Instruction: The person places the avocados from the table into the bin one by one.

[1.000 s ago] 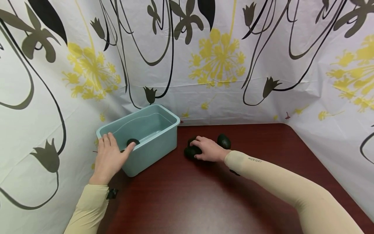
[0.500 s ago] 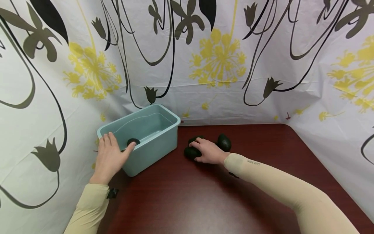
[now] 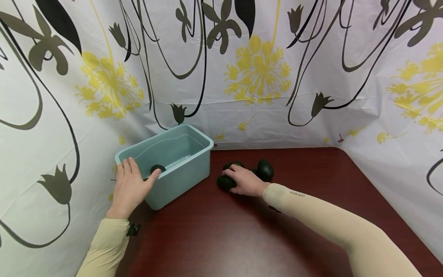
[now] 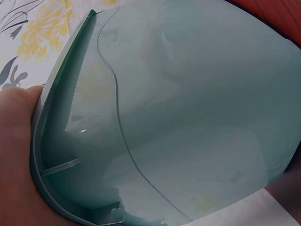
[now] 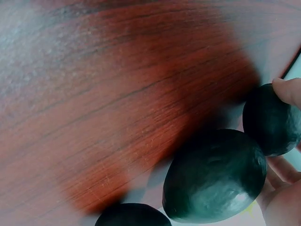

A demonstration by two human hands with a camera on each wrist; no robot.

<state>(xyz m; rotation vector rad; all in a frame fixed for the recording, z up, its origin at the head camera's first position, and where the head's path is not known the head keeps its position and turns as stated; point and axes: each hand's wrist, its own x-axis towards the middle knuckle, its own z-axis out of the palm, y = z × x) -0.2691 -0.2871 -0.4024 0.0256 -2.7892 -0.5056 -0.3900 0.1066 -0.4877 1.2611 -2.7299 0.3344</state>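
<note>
My right hand (image 3: 246,181) grips a dark green avocado (image 3: 225,184) on the table, thumb on the near side and fingers across its top. In the right wrist view the thumb and fingers are on either side of that avocado (image 5: 269,121). Close by are other avocados: one behind the fingers (image 3: 233,164), one partly hidden behind the hand, and one at the right (image 3: 265,170). My left hand (image 3: 130,187) rests on the near left corner of a pale teal bin (image 3: 181,186), fingers extended over the rim and thumb spread. Inside the bin a dark rounded thing (image 3: 158,168) partly shows.
The reddish-brown wooden table (image 3: 221,234) ends at a white fabric backdrop (image 3: 214,88) printed with flowers, which also runs along both sides. The bin stands at the table's left, close to the fabric.
The right hand has shifted slightly left and toward me with the front avocado, so more of the avocados behind it shows. The left hand and the bin stay in place.
</note>
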